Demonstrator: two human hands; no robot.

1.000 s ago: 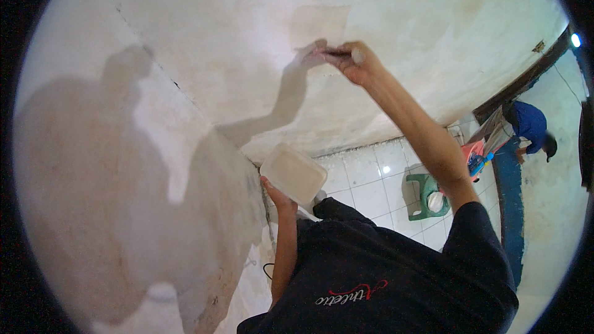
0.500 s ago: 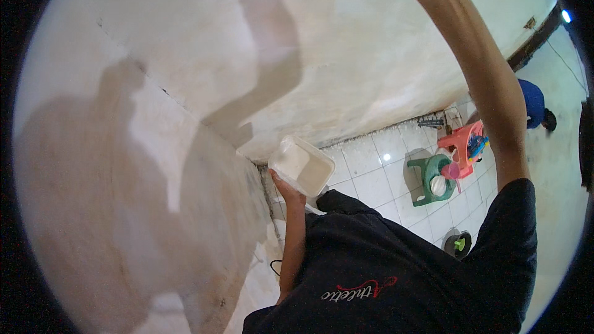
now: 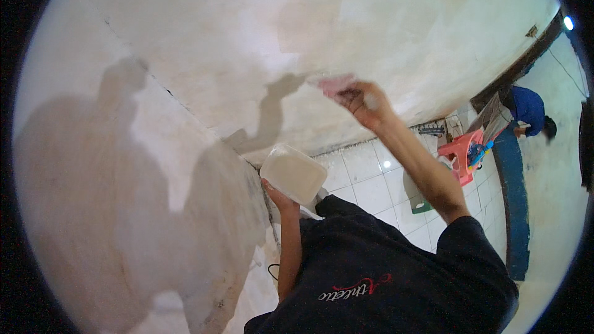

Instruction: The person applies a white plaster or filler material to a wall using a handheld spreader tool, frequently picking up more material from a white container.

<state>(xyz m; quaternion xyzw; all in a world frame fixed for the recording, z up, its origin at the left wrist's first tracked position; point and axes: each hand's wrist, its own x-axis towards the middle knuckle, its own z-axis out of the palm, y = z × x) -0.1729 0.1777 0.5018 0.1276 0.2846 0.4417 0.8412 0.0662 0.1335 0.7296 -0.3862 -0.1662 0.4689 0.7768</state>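
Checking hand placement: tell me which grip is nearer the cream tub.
Left. The left grip holds the cream tub at its edge; the right grip is apart from it, up and to the right in view.

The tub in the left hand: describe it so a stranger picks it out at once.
Go left along the white tiled floor to the corner of the stained walls. There the left hand holds the tub, off-white with rounded corners. Pale and hand-held, it differs from the pink stool farther right.
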